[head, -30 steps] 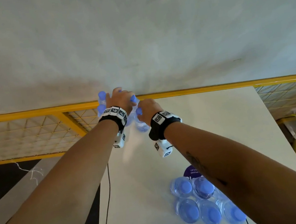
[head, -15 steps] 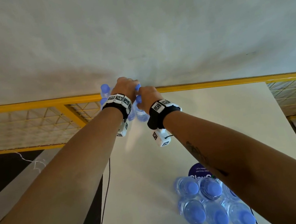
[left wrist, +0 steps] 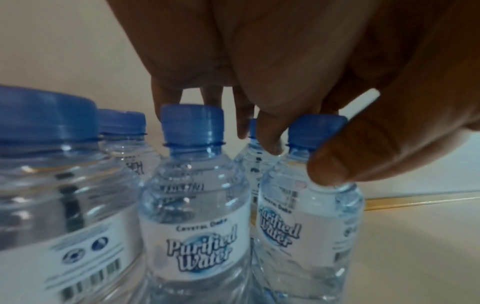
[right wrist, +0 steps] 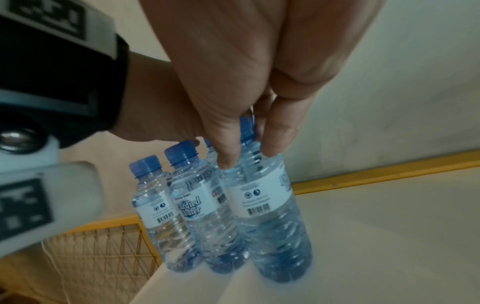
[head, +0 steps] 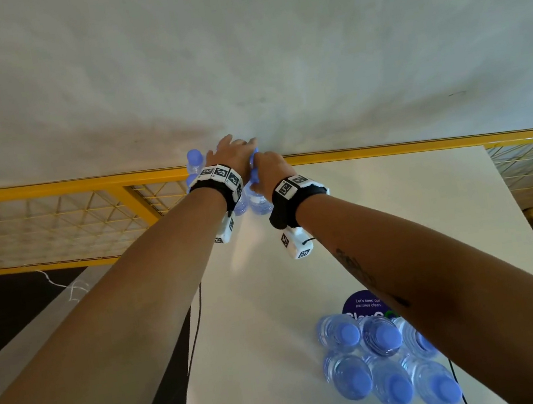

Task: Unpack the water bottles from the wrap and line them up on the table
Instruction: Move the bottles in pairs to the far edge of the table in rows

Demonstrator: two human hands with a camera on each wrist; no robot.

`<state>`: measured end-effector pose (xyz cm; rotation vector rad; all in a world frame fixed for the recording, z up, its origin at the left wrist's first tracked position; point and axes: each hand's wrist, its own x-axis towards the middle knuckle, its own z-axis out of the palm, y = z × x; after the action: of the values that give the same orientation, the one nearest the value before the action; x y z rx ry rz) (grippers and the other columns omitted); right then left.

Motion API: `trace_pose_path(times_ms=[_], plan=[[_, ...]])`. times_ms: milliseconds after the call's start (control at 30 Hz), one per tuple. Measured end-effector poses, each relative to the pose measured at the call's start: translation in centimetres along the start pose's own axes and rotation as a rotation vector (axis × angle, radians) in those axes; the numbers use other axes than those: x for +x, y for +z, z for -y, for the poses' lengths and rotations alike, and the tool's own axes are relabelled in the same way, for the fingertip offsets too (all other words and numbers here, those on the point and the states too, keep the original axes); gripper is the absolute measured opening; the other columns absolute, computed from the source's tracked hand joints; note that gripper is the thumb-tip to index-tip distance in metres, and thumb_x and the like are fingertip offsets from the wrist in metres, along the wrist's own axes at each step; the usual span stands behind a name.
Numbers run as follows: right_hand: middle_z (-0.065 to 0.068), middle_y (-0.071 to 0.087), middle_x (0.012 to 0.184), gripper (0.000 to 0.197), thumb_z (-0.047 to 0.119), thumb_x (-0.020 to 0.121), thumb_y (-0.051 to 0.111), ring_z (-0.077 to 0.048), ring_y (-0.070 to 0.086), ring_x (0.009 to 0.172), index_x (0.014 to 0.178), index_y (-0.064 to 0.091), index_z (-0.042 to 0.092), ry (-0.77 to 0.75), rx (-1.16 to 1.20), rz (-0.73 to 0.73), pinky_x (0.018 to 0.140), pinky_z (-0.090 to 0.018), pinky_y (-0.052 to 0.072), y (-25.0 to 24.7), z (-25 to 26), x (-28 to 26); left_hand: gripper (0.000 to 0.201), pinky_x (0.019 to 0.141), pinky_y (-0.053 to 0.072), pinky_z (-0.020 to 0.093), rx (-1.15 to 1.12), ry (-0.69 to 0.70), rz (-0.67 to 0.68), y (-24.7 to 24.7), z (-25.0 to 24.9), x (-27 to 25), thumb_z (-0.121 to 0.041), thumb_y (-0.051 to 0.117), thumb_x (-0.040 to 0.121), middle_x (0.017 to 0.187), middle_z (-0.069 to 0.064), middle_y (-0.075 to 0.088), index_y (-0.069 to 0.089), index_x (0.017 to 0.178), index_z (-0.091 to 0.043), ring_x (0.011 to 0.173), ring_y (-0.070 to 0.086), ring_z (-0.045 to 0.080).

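Both hands are reaching to the far end of the table (head: 398, 216), right by the yellow rail (head: 388, 148). A little bunch of water bottles (right wrist: 205, 205) is standing there, close to the rail. The right hand (right wrist: 233, 82) is pinching one bottle (right wrist: 262, 197) near its blue cap, with thumb and fingers curled around the neck. The left hand (left wrist: 298, 61) is hanging over the bunch, and its fingers (left wrist: 327, 168) are bending down among the caps, touching the shoulder of a bottle. I cannot tell if it is really holding one.

To do this well, I think the right hand should be setting its bottle flat on its bottom, snug beside the others, then letting go gently so nothing is tipping.

The head view is showing six more bottles (head: 382, 361) sitting far from the rail, near the person. The wrist views are not showing those. They are showing the labels and the finger grip, which the head view is hiding.
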<state>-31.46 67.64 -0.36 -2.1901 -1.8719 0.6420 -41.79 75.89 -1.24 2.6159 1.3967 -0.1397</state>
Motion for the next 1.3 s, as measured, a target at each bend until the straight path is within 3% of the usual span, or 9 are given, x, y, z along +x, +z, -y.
trace_pose_path(times_ms=[67,133,267,367,567,733,833,1033,1300], plan=[[-0.010,0.054,0.127,0.069,0.039,0.081,0.079,-0.027,0.055,0.120,0.133,0.049,0.006,0.023,0.000,0.042,0.094,-0.034,0.047,-0.4,-0.4,-1.2,0.067,0.109,0.039,0.067,-0.020,-0.037,0.015,-0.3,-0.2,-1.5,-0.020,0.051,0.099,0.159,0.001,0.041,0.026,0.160,-0.029,0.154,0.020,0.035],[-0.011,0.047,0.131,0.089,0.043,0.075,0.083,-0.029,0.048,0.124,0.142,0.038,0.005,0.044,0.027,0.068,0.102,-0.040,0.046,-1.3,-0.9,-3.5,0.075,0.110,0.038,0.065,-0.042,-0.052,-0.031,-0.9,-0.5,-3.4,-0.018,0.051,0.097,0.166,0.001,0.030,0.018,0.162,-0.031,0.156,0.018,0.035],[-0.011,0.049,0.131,0.075,0.037,0.077,0.083,-0.028,0.053,0.118,0.136,0.044,0.010,0.006,0.150,0.047,0.101,-0.037,0.045,-2.8,-2.3,-10.2,0.064,0.112,0.040,0.054,-0.153,-0.003,-0.296,-1.6,-1.8,-9.2,-0.015,0.059,0.092,0.151,0.010,0.050,0.044,0.154,-0.020,0.141,0.042,0.035],[-0.007,0.056,0.117,0.056,0.039,0.078,0.082,-0.025,0.058,0.105,0.121,0.056,0.013,-0.048,0.136,0.106,0.093,-0.033,0.045,-3.2,-3.3,-16.1,0.049,0.108,0.045,0.051,-0.341,0.049,-0.363,-0.3,-4.1,-14.1,-0.013,0.065,0.091,0.137,0.014,0.061,0.060,0.140,-0.010,0.126,0.055,0.039],[-0.003,0.065,0.101,0.033,0.032,0.078,0.078,-0.023,0.062,0.094,0.103,0.065,0.015,-0.130,0.075,0.253,0.085,-0.035,0.050,-3.7,-3.9,-29.5,0.031,0.094,0.054,0.035,-0.624,0.295,-0.101,2.7,-12.3,-23.6,-0.030,0.071,0.091,0.111,0.005,0.073,0.075,0.117,-0.013,0.097,0.069,0.021],[0.001,0.062,0.116,0.031,0.027,0.089,0.062,-0.021,0.060,0.107,0.117,0.061,0.015,-0.098,-0.052,0.342,0.086,-0.030,0.049,-2.5,-4.0,-36.3,0.035,0.087,0.054,0.037,-0.563,0.413,0.148,4.7,-16.1,-27.5,-0.048,0.057,0.090,0.099,-0.003,0.069,0.075,0.106,-0.022,0.092,0.064,0.016],[-0.002,0.065,0.108,0.032,0.018,0.090,0.055,-0.025,0.066,0.097,0.122,0.056,0.016,-0.063,-0.137,0.301,0.078,-0.041,0.057,0.0,-4.0,-38.0,0.030,0.085,0.053,0.035,-0.498,0.392,0.210,5.6,-17.0,-28.7,-0.048,0.061,0.086,0.095,-0.011,0.059,0.074,0.106,-0.028,0.094,0.063,0.017],[-0.006,0.057,0.113,0.041,-0.002,0.090,0.051,-0.029,0.067,0.093,0.129,0.049,0.011,-0.054,-0.274,0.206,0.069,-0.044,0.060,2.6,-4.0,-40.1,0.032,0.088,0.052,0.035,-0.441,0.254,0.180,6.2,-18.0,-29.5,-0.022,0.073,0.079,0.108,-0.003,0.064,0.073,0.111,-0.022,0.103,0.061,0.022],[-0.014,0.057,0.112,0.023,0.009,0.093,0.054,-0.034,0.063,0.098,0.116,0.056,0.008,0.003,-0.148,0.218,0.076,-0.041,0.054,0.5,-2.8,-37.0,0.020,0.087,0.047,0.040,-0.206,0.252,0.012,2.6,-16.5,-26.6,-0.041,0.064,0.087,0.095,-0.011,0.064,0.066,0.102,-0.027,0.103,0.053,0.019]])
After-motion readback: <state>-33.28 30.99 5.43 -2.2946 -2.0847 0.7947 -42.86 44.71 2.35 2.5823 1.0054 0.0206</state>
